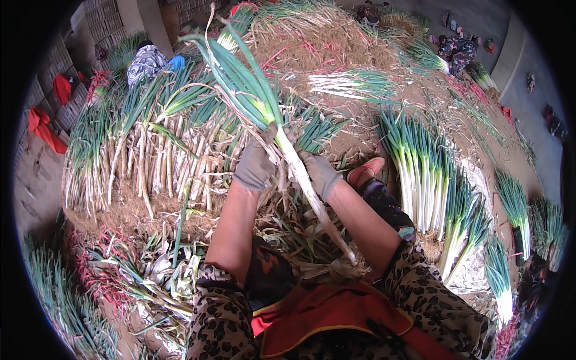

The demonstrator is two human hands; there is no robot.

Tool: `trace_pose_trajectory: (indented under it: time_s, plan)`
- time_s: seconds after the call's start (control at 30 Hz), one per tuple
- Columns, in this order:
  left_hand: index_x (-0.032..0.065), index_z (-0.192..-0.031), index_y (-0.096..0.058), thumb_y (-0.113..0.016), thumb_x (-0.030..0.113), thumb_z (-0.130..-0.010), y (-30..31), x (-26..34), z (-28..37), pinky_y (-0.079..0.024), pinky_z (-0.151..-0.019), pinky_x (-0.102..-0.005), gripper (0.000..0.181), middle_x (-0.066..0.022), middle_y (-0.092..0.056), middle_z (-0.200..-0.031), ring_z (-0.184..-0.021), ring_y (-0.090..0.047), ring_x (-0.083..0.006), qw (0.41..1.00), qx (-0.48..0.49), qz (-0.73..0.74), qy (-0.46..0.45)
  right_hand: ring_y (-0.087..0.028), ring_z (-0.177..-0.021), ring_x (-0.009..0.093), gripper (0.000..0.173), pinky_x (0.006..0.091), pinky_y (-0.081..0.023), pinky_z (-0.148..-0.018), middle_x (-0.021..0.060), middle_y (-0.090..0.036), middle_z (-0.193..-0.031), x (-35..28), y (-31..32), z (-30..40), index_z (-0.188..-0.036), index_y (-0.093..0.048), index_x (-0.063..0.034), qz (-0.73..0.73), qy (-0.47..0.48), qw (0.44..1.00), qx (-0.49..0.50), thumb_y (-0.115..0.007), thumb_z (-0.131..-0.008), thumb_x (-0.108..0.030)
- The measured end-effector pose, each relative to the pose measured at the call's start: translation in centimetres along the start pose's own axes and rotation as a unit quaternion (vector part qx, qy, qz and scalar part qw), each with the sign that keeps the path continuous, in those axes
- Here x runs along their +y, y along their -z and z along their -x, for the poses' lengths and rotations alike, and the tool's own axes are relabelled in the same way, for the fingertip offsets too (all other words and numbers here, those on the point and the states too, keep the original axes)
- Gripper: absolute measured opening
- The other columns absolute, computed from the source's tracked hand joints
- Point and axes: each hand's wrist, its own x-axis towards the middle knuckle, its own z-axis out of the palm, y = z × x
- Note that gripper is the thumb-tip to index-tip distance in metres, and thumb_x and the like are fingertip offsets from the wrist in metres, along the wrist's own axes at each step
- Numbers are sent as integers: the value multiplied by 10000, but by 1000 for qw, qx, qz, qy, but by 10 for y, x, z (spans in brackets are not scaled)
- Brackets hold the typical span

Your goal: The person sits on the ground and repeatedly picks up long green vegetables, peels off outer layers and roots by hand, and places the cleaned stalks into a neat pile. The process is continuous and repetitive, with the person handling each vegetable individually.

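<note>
A large Welsh onion [299, 168] slants across the view between my gloved hands, its green leaves towards the upper left and its roots near my lap. My left hand [256, 163] grips it just below where the leaves fork, with withered outer leaves along the thumb. Around the upper white shank are the fingers of my right hand [319, 171], partly hidden behind it. Brown, dry skin still clings to the lower shank. Under my hands lies a heap of stripped leaves and skins [306, 229].
Untrimmed onions [166, 157] lie in a thick row at left. Cleaned white onions [418, 180] rest at right on a pale sheet [472, 265]. Red ties [108, 265] are strewn at lower left. Other people [146, 63] work farther back beside more piles.
</note>
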Motion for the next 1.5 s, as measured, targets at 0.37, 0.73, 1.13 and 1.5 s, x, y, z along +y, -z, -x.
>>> trace_pose_trajectory:
  time_s: [0.37, 0.73, 1.13, 1.5]
  plan:
    - [39, -1087, -582, -621, 251, -900, 5, -3, -4, -560, -788, -407, 285, -127, -663, -979, -934, -646, -260, 999, -37, -2, 8, -648, -720, 183, 197, 366, -574, -584, 77, -656, -879, -10, -15, 37, -1031, -605, -8, -92, 75, 992, 51, -630, -894, -149]
    - [13, -1114, -562, -597, 185, -903, 4, 11, 3, -544, -851, -460, 274, -146, -651, -1000, -991, -628, -299, 998, -60, 27, 6, -628, -663, 156, 428, 261, -521, -560, 72, -640, -819, 18, -12, 85, -1176, -509, -37, 48, 30, 998, 20, -571, -932, -384]
    - [-43, -1022, -508, -464, 44, -834, -4, -1, 6, -525, -819, -420, 213, -175, -586, -903, -821, -602, -313, 998, 6, 42, -53, -401, -493, 33, 294, 192, -292, -425, -57, -484, -654, 23, -18, 102, -1030, -557, -74, 50, 88, 992, 71, -545, -951, -357]
    - [-32, -946, -561, -451, 202, -945, -26, -22, 20, -512, -807, -427, 259, -118, -576, -860, -942, -595, -317, 974, -161, 22, 156, -365, -485, 28, 409, 188, -265, -427, -57, -464, -653, -9, -27, 126, -1015, -580, -59, -13, 14, 994, -104, -512, -947, -457]
